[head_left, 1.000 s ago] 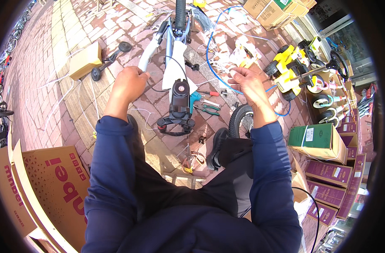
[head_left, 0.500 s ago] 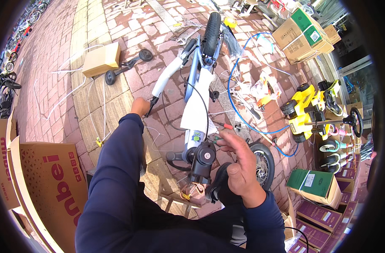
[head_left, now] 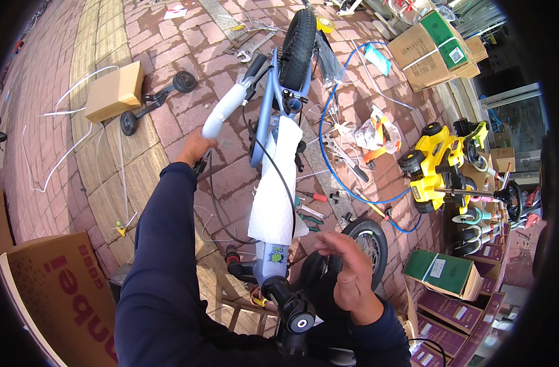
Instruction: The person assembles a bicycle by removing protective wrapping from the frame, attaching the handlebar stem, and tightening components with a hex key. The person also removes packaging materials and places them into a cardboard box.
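Observation:
My left hand (head_left: 197, 148) is closed around the near end of a handlebar (head_left: 225, 110), whose middle is wrapped in white foam. Black cables run from it to a light-blue bicycle frame (head_left: 262, 137). White foam sheet (head_left: 274, 183) covers the frame's main tube. Close to my body, a black stem (head_left: 298, 315) tops the frame's front end. To the right of the stem, my right hand (head_left: 355, 275) is raised, fingers stretched and thumb apart, holding nothing. The rear wheel (head_left: 298, 49) points away from me. A loose spoked wheel (head_left: 368, 244) lies partly behind my right hand.
Pliers (head_left: 310, 214), a red-handled screwdriver (head_left: 316, 196) and a blue hose (head_left: 325, 156) lie on the brick paving. Training wheels (head_left: 160, 101) and a small carton (head_left: 114, 92) are at left. An open carton (head_left: 59, 293) stands near left; yellow ride-on toys (head_left: 435, 159) and boxes (head_left: 444, 272) line the right.
The stem and the frame's front end now appear lower and closer to me. My left hand, with the handlebar, has shifted slightly left and up. My right hand stays open, a little lower.

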Action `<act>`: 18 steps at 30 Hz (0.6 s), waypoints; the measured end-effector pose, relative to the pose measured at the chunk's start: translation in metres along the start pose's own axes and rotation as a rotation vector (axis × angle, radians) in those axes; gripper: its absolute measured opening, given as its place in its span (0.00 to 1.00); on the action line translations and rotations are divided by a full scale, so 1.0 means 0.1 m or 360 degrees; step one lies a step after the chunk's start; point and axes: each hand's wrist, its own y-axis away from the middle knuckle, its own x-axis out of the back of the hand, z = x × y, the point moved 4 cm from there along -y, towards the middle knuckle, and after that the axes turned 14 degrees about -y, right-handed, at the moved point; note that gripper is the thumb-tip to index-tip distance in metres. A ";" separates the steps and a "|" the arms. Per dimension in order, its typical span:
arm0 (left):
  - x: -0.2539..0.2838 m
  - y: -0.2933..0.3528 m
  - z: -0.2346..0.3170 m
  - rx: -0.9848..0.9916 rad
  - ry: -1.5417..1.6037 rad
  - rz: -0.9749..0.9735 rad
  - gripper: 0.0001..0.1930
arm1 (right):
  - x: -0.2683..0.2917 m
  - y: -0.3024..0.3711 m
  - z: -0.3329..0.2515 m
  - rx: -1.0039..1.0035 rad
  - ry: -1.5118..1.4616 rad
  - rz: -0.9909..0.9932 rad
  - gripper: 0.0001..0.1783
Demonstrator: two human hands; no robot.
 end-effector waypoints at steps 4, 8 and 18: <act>0.80 0.15 0.49 -0.0079 -0.0133 0.0429 0.26 | 0.08 0.10 -0.03 -0.0043 -0.0016 0.0059 0.49; 1.78 0.69 1.23 -0.0371 0.0006 0.0738 0.20 | 0.12 0.31 -0.13 -0.0030 -0.0092 0.0180 0.47; 2.89 3.72 3.56 -0.1462 -0.0759 0.1419 0.24 | 0.13 0.82 -1.01 0.0693 -0.0090 0.0720 0.22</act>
